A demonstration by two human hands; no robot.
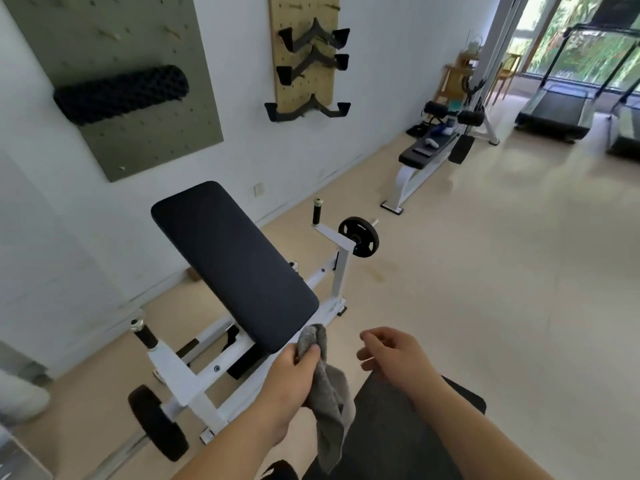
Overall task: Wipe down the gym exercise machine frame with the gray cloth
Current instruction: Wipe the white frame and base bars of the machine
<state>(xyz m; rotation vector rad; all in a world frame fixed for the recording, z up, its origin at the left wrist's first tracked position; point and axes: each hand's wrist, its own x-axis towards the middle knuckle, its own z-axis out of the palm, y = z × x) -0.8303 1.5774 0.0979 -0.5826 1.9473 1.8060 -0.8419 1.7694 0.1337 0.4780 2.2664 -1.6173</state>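
Note:
The exercise machine has a white steel frame (180, 372) and a slanted black pad (235, 265), with a black weight plate (358, 237) at its far end and another (157, 422) near me. My left hand (294, 375) grips the gray cloth (329, 396) just below the pad's near corner, and the cloth hangs down from my fingers. My right hand (391, 355) hovers to the right of the cloth, fingers loosely curled, holding nothing.
A black seat pad (415, 427) lies under my forearms. A second white bench (426, 154) stands further along the wall. Pegboards with a foam roller (121, 93) and black handles (311, 67) hang on the wall. Treadmills (561, 109) stand at the far right.

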